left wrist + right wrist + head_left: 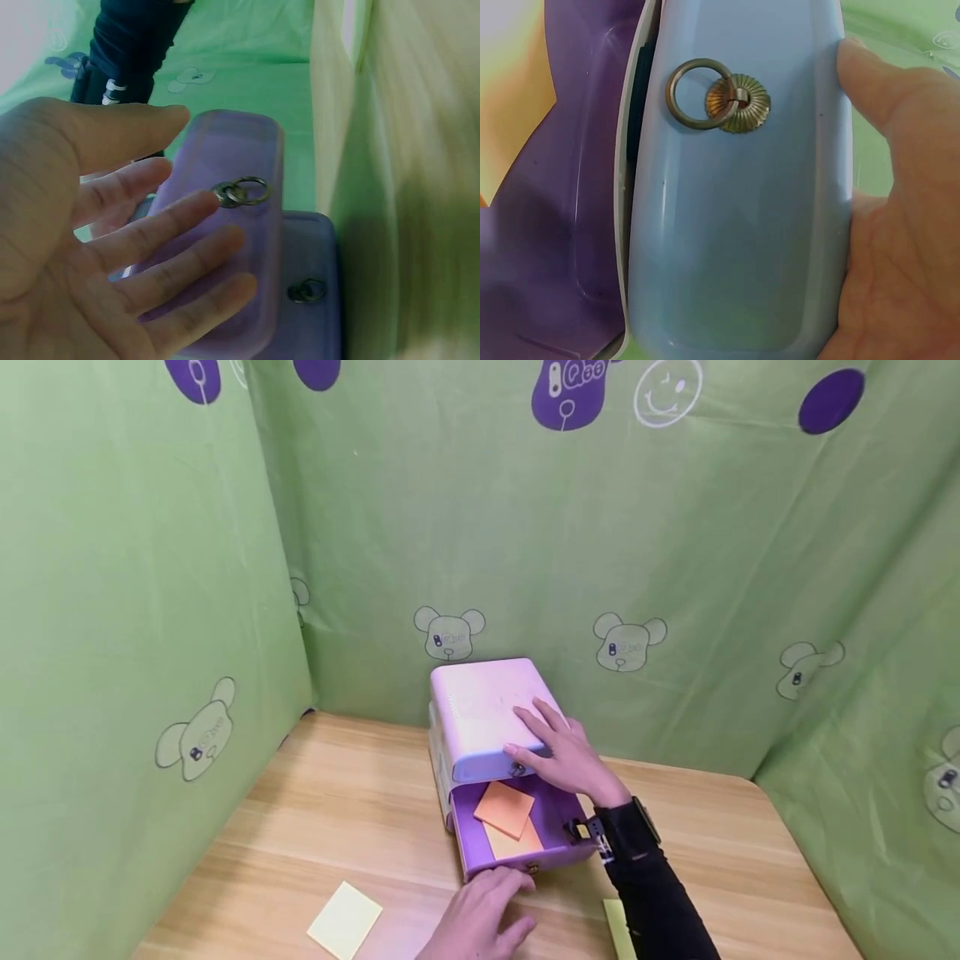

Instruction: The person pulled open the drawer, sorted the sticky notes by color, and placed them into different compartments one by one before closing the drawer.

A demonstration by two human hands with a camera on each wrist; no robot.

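A small desktop drawer cabinet (487, 697) with a pink top stands near the back curtain. My right hand (566, 758) rests on its top with fingers spread, by the upper front edge. The blue top drawer front (727, 225), with a brass ring pull (679, 94), is closed. Below it, a purple drawer (553, 814) is pulled out, holding an orange sticky note pad (504, 808) over a lighter orange one (517, 842). My left hand (480, 917) is just before that drawer's front, fingers loosely extended; whether they touch it, I cannot tell.
A pale yellow sticky note pad (345, 920) lies on the wooden table (360, 785) at left. A yellow-green pad (618, 927) is partly behind the right forearm. Another drawer front (311, 315) shows beneath the pulled-out one. Green curtains (450, 510) surround the table.
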